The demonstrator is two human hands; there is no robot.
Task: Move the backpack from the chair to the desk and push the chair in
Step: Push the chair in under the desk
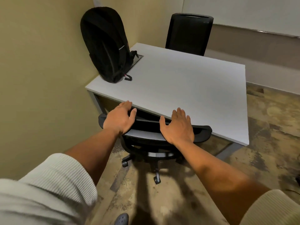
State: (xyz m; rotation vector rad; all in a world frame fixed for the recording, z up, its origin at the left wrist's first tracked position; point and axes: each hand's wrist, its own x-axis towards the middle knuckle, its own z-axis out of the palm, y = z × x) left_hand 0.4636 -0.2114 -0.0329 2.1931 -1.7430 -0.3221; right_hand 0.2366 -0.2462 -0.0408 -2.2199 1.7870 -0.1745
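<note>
The chair [155,132] sits at centre frame with its backrest top running left to right, nearly parallel to the near edge of the desk [186,88] and tucked just under or against it; the seat is hidden beneath the desktop. Both hands lie over that top edge, fingers pointing toward the desk: the left hand [120,119] near the backrest's left end, the right hand [177,125] right of its middle, about equally far forward. Fingers on both are spread and flat, gripping nothing; whether the palms press on the backrest or hover just above it cannot be told. The backpack [105,44] stands upright at upper left, on the desk's far left corner beside the wall, well apart from the hands, so that part looks done. Any push left would go straight ahead, across the backrest's long axis. The desktop is plain grey; a second chair [188,33] stands behind it, on a mottled floor.
</note>
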